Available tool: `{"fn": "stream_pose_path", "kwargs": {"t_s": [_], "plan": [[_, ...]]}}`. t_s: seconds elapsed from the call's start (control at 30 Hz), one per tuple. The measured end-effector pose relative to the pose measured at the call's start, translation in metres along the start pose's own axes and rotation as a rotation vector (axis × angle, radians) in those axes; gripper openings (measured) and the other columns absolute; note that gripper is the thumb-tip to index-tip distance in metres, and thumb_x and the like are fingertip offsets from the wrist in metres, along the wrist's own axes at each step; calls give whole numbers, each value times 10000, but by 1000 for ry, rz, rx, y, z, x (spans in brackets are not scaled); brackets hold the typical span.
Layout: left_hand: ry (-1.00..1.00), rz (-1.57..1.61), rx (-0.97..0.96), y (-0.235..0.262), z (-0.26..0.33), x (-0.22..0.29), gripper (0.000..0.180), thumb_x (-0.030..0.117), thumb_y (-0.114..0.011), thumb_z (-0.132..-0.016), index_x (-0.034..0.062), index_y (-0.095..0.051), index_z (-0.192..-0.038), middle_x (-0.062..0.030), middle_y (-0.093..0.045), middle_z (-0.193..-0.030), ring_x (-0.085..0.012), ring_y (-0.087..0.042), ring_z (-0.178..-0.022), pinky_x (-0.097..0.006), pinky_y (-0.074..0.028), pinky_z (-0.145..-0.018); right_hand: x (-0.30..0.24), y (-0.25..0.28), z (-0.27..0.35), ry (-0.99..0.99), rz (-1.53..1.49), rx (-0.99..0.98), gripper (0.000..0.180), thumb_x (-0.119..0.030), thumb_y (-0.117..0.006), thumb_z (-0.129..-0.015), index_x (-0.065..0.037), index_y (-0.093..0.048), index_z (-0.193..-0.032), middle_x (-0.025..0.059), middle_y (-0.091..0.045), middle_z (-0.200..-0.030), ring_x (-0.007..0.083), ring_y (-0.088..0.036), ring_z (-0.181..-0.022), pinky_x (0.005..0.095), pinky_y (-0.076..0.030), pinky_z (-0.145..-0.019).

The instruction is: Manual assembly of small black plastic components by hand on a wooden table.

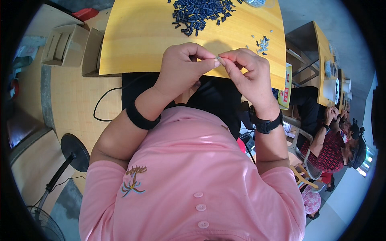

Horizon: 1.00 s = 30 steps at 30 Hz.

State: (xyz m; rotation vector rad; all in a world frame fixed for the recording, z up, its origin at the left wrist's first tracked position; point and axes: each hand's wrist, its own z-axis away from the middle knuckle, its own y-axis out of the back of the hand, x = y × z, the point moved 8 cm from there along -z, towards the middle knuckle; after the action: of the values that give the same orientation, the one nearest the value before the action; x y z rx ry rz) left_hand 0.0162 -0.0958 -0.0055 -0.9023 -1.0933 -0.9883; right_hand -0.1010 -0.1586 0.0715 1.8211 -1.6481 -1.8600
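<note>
Yellow wood fills the top of the head view, and that is the bench (136, 44); above it, close to the near edge, we have fingertip work in full swing; the left grip (180, 62) is pinched together, thumb and forefinger clamped on a small greyish piece (218, 58); the right grip (251, 72) meets it from the other side, closed on that same piece; fingertips cover most of it, so whether it is one part or two I cannot tell from here.

Farther up the bench, a heap of dark pieces (201, 16) lies loose; off to its right, a small scatter of grey and dark bits (263, 45); a clear round container (269, 5) sits at the far edge.

Now, handling this well, as I judge it: let one grip anchor while the other does the fine turning or pressing; use the pads rather than the nails, firm yet light, or the piece could flick away; work a little farther in over the bench, since a drop here might go over the edge; push straight, wrists steady; if it resists, realign before adding force.
</note>
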Motion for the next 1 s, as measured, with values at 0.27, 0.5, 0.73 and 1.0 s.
{"fn": "stream_pose_path", "kwargs": {"t_s": [0.27, 0.5, 0.73, 1.0], "plan": [[-142, -116, 43, 1, 0, 7, 170, 149, -755, -772, 5, -681, -823, 17, -624, -681, -4, -477, -543, -172, -388, -493, 13, -5, 4, -226, -41, 4, 79, -53, -658, -783, 16, -663, -823, 123, -628, -684, 175, -596, -562, 263, -469, -528], [-125, -126, 43, 0, 2, 4, 175, 157, -740, -790, -2, -679, -830, 17, -615, -670, -6, -484, -536, -173, -400, -487, 36, -17, 14, -452, -304, -15, 90, -57, -649, -817, 32, -652, -826, 49, -635, -673, 77, -564, -564, 212, -453, -526], [-9, 91, 10, -2, -2, -15, 199, 165, -706, -825, -7, -650, -907, -24, -630, -758, -46, -558, -585, -193, -455, -503, 41, -32, 20, -647, -643, -26, 73, -45, -618, -855, 23, -617, -881, 19, -615, -708, 47, -543, -573, 174, -438, -510], [72, 202, 7, -2, -3, -23, 190, 162, -695, -839, 5, -642, -932, -27, -631, -830, -64, -576, -729, -197, -459, -633, 42, -31, 16, -568, -609, -21, 90, -59, -625, -862, 29, -617, -881, 12, -610, -708, 42, -542, -577, 170, -435, -511]]}}
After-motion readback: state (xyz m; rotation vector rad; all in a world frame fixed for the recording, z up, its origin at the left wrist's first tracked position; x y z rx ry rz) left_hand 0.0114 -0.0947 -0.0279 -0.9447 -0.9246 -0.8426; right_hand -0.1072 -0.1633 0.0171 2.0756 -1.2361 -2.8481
